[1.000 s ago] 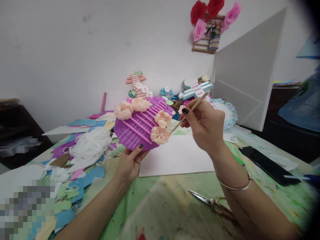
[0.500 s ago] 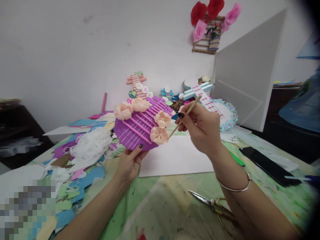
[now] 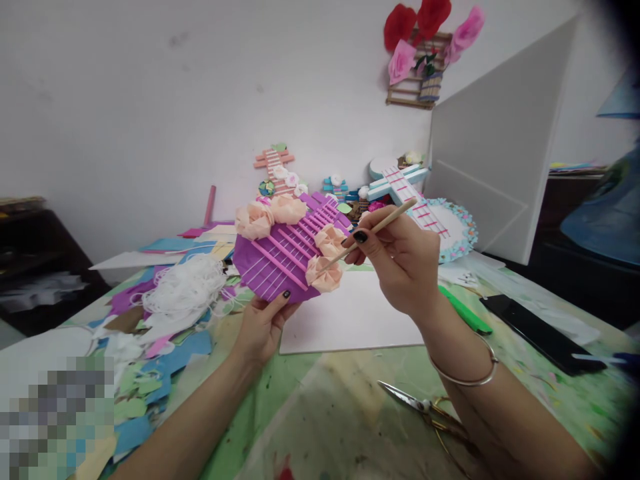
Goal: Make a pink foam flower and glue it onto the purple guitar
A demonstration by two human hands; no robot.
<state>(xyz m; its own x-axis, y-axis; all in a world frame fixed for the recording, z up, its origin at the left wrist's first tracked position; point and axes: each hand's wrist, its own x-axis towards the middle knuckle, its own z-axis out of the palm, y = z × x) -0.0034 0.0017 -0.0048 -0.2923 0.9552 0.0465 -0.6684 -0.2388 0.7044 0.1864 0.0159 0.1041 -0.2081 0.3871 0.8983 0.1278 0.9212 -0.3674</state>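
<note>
My left hand (image 3: pixel 265 327) grips the lower edge of a purple guitar-shaped craft (image 3: pixel 265 267), thumb on its front. Pink strips and thin white strings run across the craft. Peach paper flowers (image 3: pixel 325 273) sit along its right side, with more at its upper left. Between the fingers of my right hand (image 3: pixel 400 260) is a thin wooden stick (image 3: pixel 390 217), slanting down to the left. Its lower tip lies over the lowest right flower; whether it presses on the petals I cannot tell.
A white board (image 3: pixel 360 320) lies beneath the craft. Gold-handled scissors (image 3: pixel 410 400) rest near my right forearm, and a black phone (image 3: pixel 540 333) is at the right. White string (image 3: pixel 185 287) and paper scraps (image 3: pixel 185 350) cover the left. Other crafts (image 3: pixel 415 193) stand behind.
The stick's tip has moved left from beside the lowest right flower to over it. The purple craft has shifted slightly to the right in my left hand.
</note>
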